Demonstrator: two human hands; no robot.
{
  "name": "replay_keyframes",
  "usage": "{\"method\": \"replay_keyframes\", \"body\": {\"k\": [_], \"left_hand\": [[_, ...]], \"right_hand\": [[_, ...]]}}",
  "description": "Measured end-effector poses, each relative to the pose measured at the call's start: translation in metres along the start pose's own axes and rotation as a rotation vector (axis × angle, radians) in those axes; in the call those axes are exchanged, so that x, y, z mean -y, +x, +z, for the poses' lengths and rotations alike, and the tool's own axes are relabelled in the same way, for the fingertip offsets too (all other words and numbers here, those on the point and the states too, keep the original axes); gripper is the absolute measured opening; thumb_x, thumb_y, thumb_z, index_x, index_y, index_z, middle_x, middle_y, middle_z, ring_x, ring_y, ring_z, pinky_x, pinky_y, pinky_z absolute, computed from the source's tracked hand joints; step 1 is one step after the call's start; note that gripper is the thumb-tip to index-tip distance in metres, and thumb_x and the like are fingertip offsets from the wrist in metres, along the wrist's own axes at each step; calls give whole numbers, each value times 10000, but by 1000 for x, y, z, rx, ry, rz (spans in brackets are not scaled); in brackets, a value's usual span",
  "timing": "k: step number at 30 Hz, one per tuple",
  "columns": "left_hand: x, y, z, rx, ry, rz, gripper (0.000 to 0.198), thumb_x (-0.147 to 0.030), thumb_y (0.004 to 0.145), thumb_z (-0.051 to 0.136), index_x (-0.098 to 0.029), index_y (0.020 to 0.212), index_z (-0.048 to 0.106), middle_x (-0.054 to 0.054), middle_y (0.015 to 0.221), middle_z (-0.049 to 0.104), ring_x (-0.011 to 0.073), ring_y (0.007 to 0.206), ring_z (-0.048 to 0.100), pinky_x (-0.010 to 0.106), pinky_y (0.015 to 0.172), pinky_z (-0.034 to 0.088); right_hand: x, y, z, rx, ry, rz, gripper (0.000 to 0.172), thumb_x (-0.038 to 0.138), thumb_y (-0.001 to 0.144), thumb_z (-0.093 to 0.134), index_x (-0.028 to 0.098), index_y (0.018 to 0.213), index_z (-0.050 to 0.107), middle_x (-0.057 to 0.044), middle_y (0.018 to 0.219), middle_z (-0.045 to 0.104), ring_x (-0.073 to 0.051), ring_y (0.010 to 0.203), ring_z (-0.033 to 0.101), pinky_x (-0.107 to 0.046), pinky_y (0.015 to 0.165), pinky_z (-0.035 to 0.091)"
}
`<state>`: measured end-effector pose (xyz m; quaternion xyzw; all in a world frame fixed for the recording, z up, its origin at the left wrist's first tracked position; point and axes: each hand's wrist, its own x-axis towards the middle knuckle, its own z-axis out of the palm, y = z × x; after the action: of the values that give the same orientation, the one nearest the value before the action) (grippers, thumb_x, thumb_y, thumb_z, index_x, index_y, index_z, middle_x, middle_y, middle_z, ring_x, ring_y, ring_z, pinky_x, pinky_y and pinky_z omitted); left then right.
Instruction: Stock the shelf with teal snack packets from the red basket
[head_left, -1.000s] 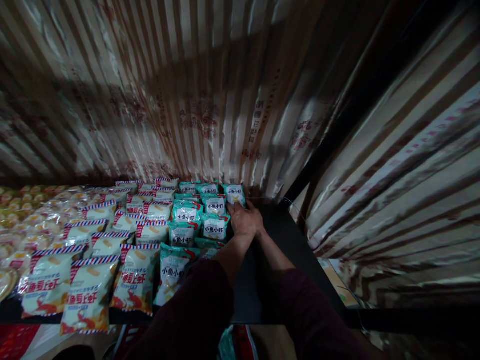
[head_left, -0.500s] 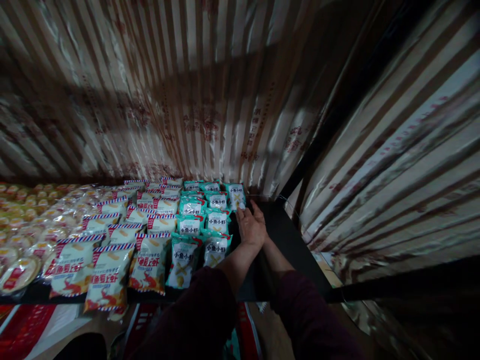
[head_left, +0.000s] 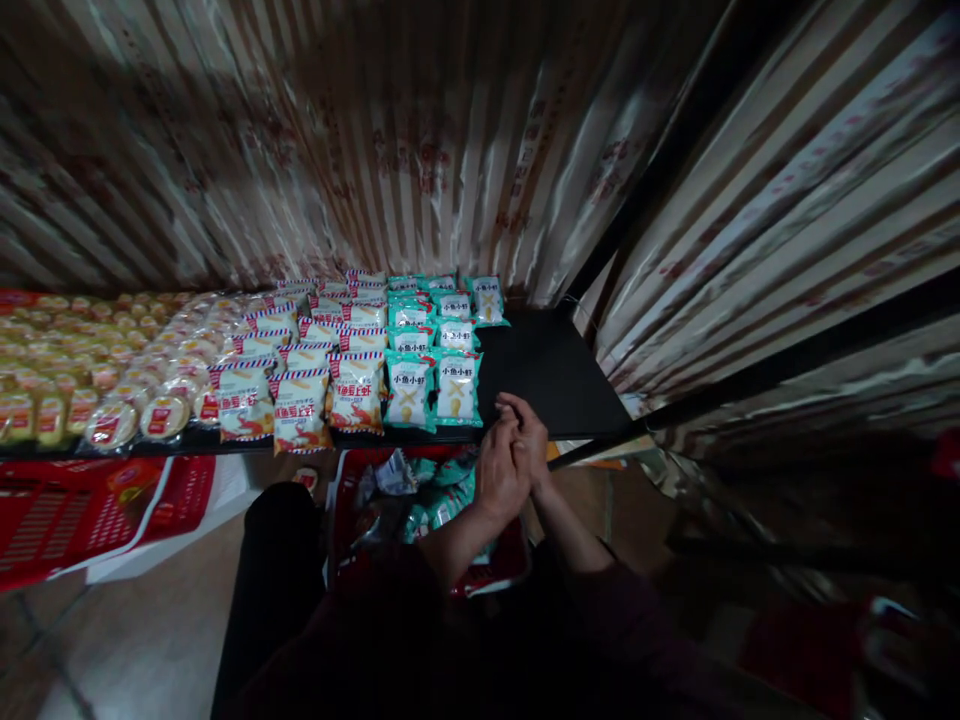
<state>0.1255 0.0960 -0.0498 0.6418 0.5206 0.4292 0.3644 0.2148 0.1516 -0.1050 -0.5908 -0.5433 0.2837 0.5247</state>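
Note:
My left hand (head_left: 501,472) and my right hand (head_left: 532,443) are pressed together in front of the black shelf (head_left: 551,370), above the red basket's right side. The left fingers are curled against the right hand, whose fingers bend around behind them. Whatever may lie between the palms is hidden. Closest to them on the shelf is a front green snack bag (head_left: 457,388). Another green bag (head_left: 488,300) stands alone at the back, right of the green rows. Inside the red basket (head_left: 339,500) lie several loose green bags (head_left: 448,505), partly covered by my left forearm.
Striped white-and-red snack bags (head_left: 300,408) stand in rows left of the green ones. Further left are round wrapped pastries (head_left: 166,416) and yellow packs (head_left: 51,415). A dark post (head_left: 637,225) rises at the shelf's right end. Another red basket (head_left: 45,520) sits lower left.
My hands have drawn back from the bag at the rear of the shelf to its front edge and come together. The view has tilted down, showing more of the basket.

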Motion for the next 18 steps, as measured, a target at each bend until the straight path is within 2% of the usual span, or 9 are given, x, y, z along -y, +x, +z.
{"method": "replay_keyframes", "body": {"k": [4,7,11,13,16,18], "left_hand": [[16,-43,-9,76,77,18,419,-203,879,339,-141,1258,507,135,1288,572,222,1202,513,362,1050,396],[28,-66,-13,116,93,-1,443,-207,882,323,-146,1292,481,133,1344,532,219,1244,485,360,1059,388],[52,-88,-17,169,37,-29,493,-246,893,343,-151,1373,410,117,1435,459,206,1339,403,357,1116,327],[67,-94,-19,140,-17,-194,501,-267,893,378,-152,1381,403,120,1424,476,209,1321,432,361,1114,327],[94,-94,-22,-2,-70,-651,406,-247,877,444,-150,1263,528,128,1330,568,217,1255,507,345,1086,355],[111,-93,-24,-60,-82,-804,318,-201,842,497,-154,1141,596,128,1251,621,228,1214,542,348,1053,389]], "right_hand": [[5,-50,9,-20,19,67,344,420,845,504,191,1057,648,-80,1013,691,-214,939,633,-365,843,490],[2,-78,15,-22,-5,80,324,406,851,485,202,1029,663,-65,950,699,-206,884,634,-353,810,498],[-12,-103,19,79,-129,46,334,321,860,441,206,1084,660,-67,963,695,-211,894,632,-363,831,501],[-20,-106,21,173,-279,0,365,254,854,414,179,1119,653,-100,1069,680,-235,1009,606,-404,920,471],[-29,-100,27,336,-540,-67,464,135,806,425,121,1241,588,-144,1283,587,-258,1231,478,-444,1073,350],[-33,-93,30,436,-661,-78,561,74,777,427,104,1331,511,-145,1376,514,-247,1308,401,-433,1118,286]]}}
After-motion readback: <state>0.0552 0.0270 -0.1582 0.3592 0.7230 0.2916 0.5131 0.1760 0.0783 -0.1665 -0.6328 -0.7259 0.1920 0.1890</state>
